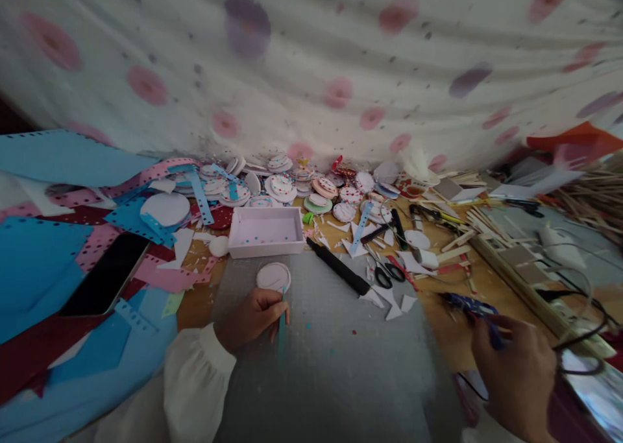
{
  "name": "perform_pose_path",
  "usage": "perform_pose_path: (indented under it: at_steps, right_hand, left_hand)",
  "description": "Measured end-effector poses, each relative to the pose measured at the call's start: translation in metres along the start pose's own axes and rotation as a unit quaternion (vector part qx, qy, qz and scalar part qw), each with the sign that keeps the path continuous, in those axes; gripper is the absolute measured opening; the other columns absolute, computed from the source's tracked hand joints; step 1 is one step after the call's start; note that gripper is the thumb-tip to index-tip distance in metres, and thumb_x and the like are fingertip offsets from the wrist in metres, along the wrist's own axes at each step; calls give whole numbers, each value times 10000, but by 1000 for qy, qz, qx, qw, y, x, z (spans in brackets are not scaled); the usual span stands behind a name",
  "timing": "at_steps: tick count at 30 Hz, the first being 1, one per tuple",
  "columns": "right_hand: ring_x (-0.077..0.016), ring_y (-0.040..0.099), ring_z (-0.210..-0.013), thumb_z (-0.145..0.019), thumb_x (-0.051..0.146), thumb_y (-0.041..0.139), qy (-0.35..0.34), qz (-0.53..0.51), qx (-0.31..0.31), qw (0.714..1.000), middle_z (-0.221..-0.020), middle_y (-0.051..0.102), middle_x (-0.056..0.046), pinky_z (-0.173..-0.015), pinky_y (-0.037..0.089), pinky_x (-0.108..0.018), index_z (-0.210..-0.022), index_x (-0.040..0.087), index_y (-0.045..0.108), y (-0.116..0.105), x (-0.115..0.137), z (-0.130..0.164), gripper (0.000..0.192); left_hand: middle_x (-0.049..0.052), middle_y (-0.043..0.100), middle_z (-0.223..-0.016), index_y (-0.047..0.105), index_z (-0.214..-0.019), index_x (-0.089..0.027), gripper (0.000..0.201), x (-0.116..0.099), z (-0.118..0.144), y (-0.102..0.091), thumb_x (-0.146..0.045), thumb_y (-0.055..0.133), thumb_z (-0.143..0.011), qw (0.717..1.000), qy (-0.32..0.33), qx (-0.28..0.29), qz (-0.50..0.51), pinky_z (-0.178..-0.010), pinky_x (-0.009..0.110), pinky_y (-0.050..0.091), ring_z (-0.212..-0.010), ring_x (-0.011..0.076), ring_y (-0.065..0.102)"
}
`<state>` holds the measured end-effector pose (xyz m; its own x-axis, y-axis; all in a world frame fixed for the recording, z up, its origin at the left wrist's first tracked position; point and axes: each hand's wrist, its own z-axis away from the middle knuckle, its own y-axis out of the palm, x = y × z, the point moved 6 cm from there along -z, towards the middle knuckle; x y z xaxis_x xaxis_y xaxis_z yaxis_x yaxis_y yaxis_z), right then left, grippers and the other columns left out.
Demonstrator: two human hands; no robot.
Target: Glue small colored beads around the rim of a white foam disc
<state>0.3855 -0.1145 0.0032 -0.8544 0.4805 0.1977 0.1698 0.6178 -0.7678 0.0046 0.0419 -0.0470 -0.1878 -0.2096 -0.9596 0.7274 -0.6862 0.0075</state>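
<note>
My left hand (257, 316) is closed in a pinch on a thin teal strip (281, 339), which points up and down over the cutting mat. Just beyond the fingertips lies a round white disc (272, 276) with a raised-looking rim, and the strip's upper end meets its lower right edge. Off to the right, my right hand (518, 359) is wrapped around a blue glue gun (470, 304), slightly blurred, with its dark nozzle pointing left above the wooden table. A white box (265, 245) with a few small coloured dots inside stands behind the disc.
On the grey cutting mat (335, 391) lie a black-handled tool (338, 266) and scissors (387, 274). Decorated discs (281, 187) are heaped along the back. A phone (107, 274) rests on coloured sheets at left; cables and a long wooden bar (525, 281) are at right.
</note>
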Motion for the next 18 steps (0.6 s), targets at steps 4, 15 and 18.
perform_pose_path:
  at_steps: [4,15,18]
  right_hand:
    - [-290,618,-824,-865,370,498,-150,-200,161,955,-891,644,-120,-725,500,-452,-956,206,604,34,93,6,216]
    - [-205,605,-639,-887,361,423,-116,-272,271,916,-722,649,-81,-592,442,-308,-813,174,600,97,177,-25,268]
    - [-155,529,-465,-884,477,441,-52,-303,265,914,-533,570,-8,-463,382,-257,-734,178,589,94,156,-28,366]
  left_hand:
    - [-58,467,-415,565,-599,-148,300,-3,1,-2,-386,528,-777,1000,-4,-11,-12,-384,168,310,-347,63,442]
    - [-46,493,-422,549,-598,-149,307,4,0,-2,-409,512,-757,1000,-3,-18,-6,-361,164,300,-337,65,441]
    - [-38,506,-434,561,-603,-141,309,6,-1,-1,-398,510,-766,1000,3,-3,-6,-366,165,315,-343,65,445]
